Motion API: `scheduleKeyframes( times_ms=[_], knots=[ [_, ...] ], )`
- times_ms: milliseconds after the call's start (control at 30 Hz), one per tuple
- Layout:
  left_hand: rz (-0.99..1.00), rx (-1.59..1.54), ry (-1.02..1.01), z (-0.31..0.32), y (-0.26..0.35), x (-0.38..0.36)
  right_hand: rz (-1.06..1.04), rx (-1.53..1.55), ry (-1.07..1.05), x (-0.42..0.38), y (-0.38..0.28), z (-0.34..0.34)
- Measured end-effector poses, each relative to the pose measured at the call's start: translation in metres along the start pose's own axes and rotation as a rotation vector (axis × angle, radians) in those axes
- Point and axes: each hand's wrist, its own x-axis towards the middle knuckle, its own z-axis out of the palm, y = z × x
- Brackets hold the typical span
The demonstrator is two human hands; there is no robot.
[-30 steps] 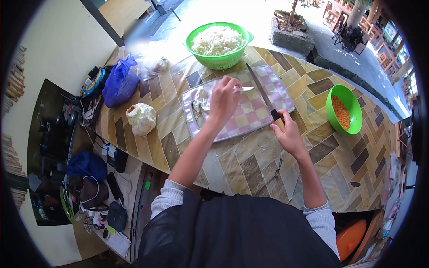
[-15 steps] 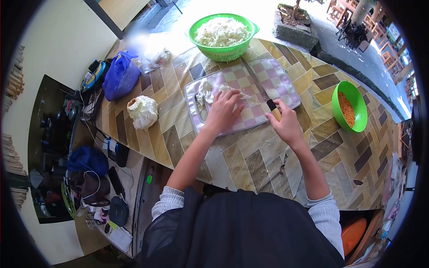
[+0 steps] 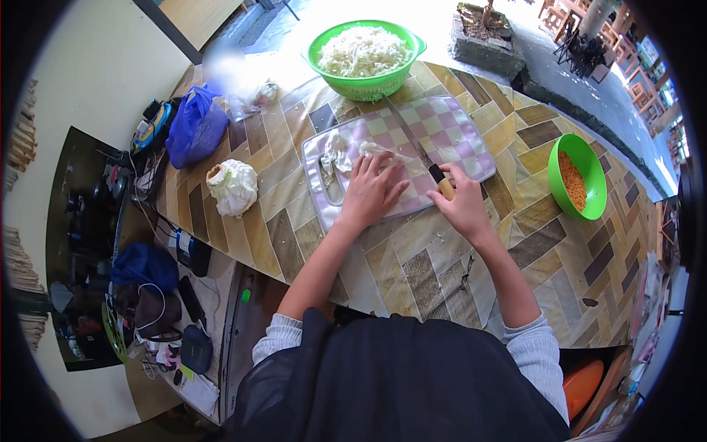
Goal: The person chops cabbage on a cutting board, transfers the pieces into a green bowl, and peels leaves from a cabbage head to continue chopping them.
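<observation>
In the head view, my right hand [image 3: 464, 204] is closed round the wooden handle of a long knife [image 3: 414, 134]. Its blade slants away over a pink-and-cream checked cutting board [image 3: 464, 121], the tip near the colander. My left hand [image 3: 368, 188] lies on the board with its fingers spread, over pale cabbage leaf pieces [image 3: 390, 156]; what lies under the palm is hidden. More cabbage scraps [image 3: 335, 153] rest at the board's left end. A cut cabbage head [image 3: 234, 190] sits on the table, left of the board.
Beyond the board stands a green colander [image 3: 368, 87] heaped with shredded cabbage [image 3: 364, 51]. A green bowl [image 3: 595, 177] with orange crumbly contents is at right. A blue plastic bag [image 3: 195, 129] lies at far left. Patterned cloth covers the table [image 3: 545, 258].
The knife and my right hand have shifted slightly left, nearer my left hand. My left hand stays over the cabbage pieces, its fingers a little moved.
</observation>
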Motion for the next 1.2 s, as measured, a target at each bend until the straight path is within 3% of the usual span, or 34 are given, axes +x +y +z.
scheduleKeyframes(
  times_ms=[100, 300, 400, 500, 600, 700, 1200],
  knots=[
    [-0.002, -0.009, 0.001, 0.000, 0.000, 0.000, -0.143, -0.025, 0.100, 0.003, 0.019, 0.007],
    [-0.003, -0.004, -0.002, 0.000, 0.000, -0.001, -0.096, 0.009, 0.070, 0.002, 0.017, 0.005],
    [-0.004, 0.000, -0.009, 0.000, 0.000, 0.000, -0.291, -0.032, 0.129, 0.006, 0.029, 0.010],
    [-0.003, 0.024, -0.020, 0.000, 0.001, 0.000, -0.227, -0.039, 0.079, -0.002, 0.020, 0.010],
    [-0.002, 0.049, -0.041, 0.001, 0.002, 0.000, 0.017, -0.079, -0.107, -0.010, -0.005, 0.002],
    [-0.002, 0.057, -0.051, 0.002, 0.001, 0.000, -0.300, -0.222, 0.007, -0.011, 0.012, 0.014],
    [-0.009, 0.036, -0.052, -0.001, 0.003, 0.001, -0.113, -0.546, -0.123, -0.020, -0.015, 0.020]
  ],
)
